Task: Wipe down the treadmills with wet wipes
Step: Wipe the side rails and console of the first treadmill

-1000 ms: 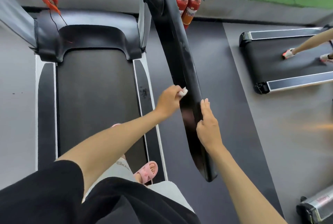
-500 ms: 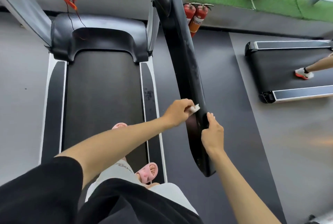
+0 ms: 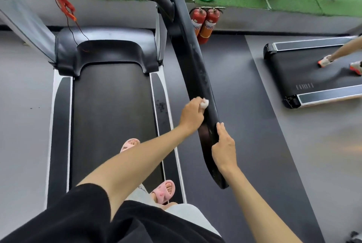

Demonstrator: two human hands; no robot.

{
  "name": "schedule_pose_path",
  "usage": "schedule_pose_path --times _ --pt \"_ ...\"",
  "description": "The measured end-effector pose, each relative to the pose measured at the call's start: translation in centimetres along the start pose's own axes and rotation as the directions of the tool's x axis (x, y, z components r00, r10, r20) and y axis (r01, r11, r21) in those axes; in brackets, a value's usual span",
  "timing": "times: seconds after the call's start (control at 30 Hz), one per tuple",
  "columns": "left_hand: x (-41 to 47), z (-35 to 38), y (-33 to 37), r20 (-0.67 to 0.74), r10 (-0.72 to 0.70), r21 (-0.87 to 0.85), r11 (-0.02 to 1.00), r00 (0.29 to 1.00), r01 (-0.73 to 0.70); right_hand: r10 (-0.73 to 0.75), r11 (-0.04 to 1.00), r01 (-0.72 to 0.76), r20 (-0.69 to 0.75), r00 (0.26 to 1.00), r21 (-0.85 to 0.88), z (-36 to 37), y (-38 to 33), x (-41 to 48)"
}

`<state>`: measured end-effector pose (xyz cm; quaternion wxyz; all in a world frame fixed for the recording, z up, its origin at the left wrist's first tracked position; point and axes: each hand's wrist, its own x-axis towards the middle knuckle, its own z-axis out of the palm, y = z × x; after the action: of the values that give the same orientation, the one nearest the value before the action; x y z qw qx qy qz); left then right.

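Note:
I stand on a black treadmill belt (image 3: 111,105) with grey side rails. Its long black right handrail (image 3: 197,78) slants down from the console toward me. My left hand (image 3: 191,114) grips a small white wet wipe (image 3: 204,103) and presses it against the inner side of the handrail. Just below it, my right hand (image 3: 224,148) rests on the outer edge of the handrail with its fingers lying along the bar. The rail's lower end (image 3: 221,182) sticks out past my right wrist.
Two red fire extinguishers (image 3: 205,23) stand by the far wall. A red safety clip (image 3: 65,7) hangs on a cord from the console. On a second treadmill (image 3: 305,84) at the right another person's feet move. Green turf lies beyond.
The wipe hand has slid up the handrail a little, away from the right hand. The right hand's fingers have stretched out along the rail. The camera has tilted up.

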<state>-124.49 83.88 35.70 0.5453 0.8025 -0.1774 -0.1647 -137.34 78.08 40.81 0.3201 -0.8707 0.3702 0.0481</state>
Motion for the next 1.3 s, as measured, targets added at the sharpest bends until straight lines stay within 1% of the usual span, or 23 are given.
schedule_pose_path --times 0.07,0.1,0.13,0.17,0.2,0.23,0.27,0.33,0.43,0.53,0.57,0.63,0.7,0.73,0.8,0.87,0.97,1.03,1.1,1.17,1.2,1.27,1.3 --pt "-1.7 -0.9 -0.4 0.183 0.141 0.014 0.989 0.973 -0.146 -0.015 1.000 0.015 0.002 1.000 -0.003 -0.2 0.0 0.0" --pt "-1.7 -1.4 -0.6 0.209 0.181 0.030 0.981 0.961 -0.192 -0.021 1.000 0.021 0.005 1.000 -0.005 -0.3 0.1 0.0" --pt "-0.9 -1.8 -0.7 0.175 0.189 0.049 0.978 0.966 -0.200 -0.027 1.000 0.027 0.005 1.000 -0.006 -0.4 0.1 0.0" --pt "0.4 -2.3 -0.6 0.087 0.148 0.062 0.986 0.985 -0.154 -0.033 0.999 0.033 0.000 0.999 -0.011 -0.5 0.2 -0.1" --pt "2.1 -2.9 -0.4 -0.034 0.070 0.070 0.995 0.997 -0.068 -0.041 0.999 0.040 -0.004 0.999 -0.021 -0.5 0.3 -0.2" --pt "3.8 -3.5 -0.4 -0.135 -0.029 0.063 0.997 0.990 0.038 -0.047 0.998 0.047 -0.003 0.999 -0.032 -0.6 0.4 -0.3" --pt "5.3 -4.0 -0.4 -0.185 -0.112 0.046 0.991 0.976 0.122 -0.053 0.998 0.053 0.001 0.999 -0.039 -0.7 0.5 -0.5" --pt "6.9 -3.5 -0.2 -0.187 -0.192 0.032 0.979 0.963 0.201 -0.068 0.996 0.069 0.018 0.997 -0.051 -0.9 0.8 -0.8" --pt "5.4 -0.3 0.6 -0.196 -0.220 -0.010 0.975 0.956 0.223 -0.096 0.993 0.098 0.041 0.995 -0.060 -1.1 1.1 -1.1" --pt "1.3 1.8 0.7 -0.233 -0.153 -0.029 0.988 0.960 0.150 -0.095 0.995 0.096 0.038 0.995 -0.030 -1.0 1.4 -1.1" --pt "-0.3 2.1 0.2 -0.200 -0.091 -0.026 0.996 0.976 0.088 -0.097 0.995 0.097 0.040 0.995 -0.023 -1.0 1.4 -1.1" --pt "-3.3 2.0 -0.7 -0.048 0.050 0.001 0.999 0.998 -0.050 -0.106 0.994 0.107 0.049 0.993 -0.016 -1.1 1.5 -1.1" --pt "-4.7 1.0 -1.4 0.096 0.153 0.015 0.988 0.984 -0.155 -0.119 0.993 0.120 0.057 0.991 -0.010 -1.2 1.4 -1.1" --pt "-4.5 0.4 -1.4 0.087 0.165 0.022 0.986 0.982 -0.168 -0.122 0.992 0.123 0.061 0.991 -0.008 -1.3 1.4 -1.1" --pt "-2.3 -0.9 -1.2 -0.060 0.097 0.004 0.995 0.993 -0.097 -0.117 0.993 0.118 0.060 0.991 -0.005 -1.6 1.4 -1.0" --pt "0.6 -2.1 -1.1 -0.178 -0.032 -0.015 0.999 0.983 0.030 -0.101 0.995 0.102 0.054 0.993 0.000 -2.0 1.5 -1.0" --pt "3.7 -1.3 -0.5 -0.221 -0.122 -0.024 0.993 0.968 0.119 -0.035 0.999 0.033 0.051 0.998 0.040 -3.0 1.8 -0.8" --pt "3.9 0.4 0.2 -0.228 -0.186 -0.037 0.983 0.956 0.182 -0.014 0.999 0.012 0.079 0.997 0.034 -3.3 2.3 -0.8" --pt "2.5 1.7 0.5 -0.234 -0.199 -0.033 0.980 0.952 0.196 -0.003 1.000 0.001 0.101 0.995 0.021 -3.0 2.8 -1.1" --pt "-0.2 2.2 0.0 -0.187 -0.129 -0.049 0.991 0.974 0.122 0.001 1.000 -0.003 0.096 0.995 0.030 -2.6 2.9 -1.6" --pt "-2.0 2.2 -0.2 -0.131 -0.082 -0.058 0.996 0.988 0.074 -0.003 0.999 0.000 0.089 0.996 0.036 -2.4 2.8 -1.9" --pt "-5.4 2.0 -0.5 0.059 0.032 -0.045 0.999 0.998 -0.030 -0.015 0.999 0.012 0.082 0.997 0.043 -2.1 2.6 -2.2" --pt "-6.7 1.8 -0.7 0.156 0.091 -0.029 0.996 0.984 -0.087 -0.022 0.999 0.019 0.085 0.996 0.040 -2.1 2.6 -2.2"
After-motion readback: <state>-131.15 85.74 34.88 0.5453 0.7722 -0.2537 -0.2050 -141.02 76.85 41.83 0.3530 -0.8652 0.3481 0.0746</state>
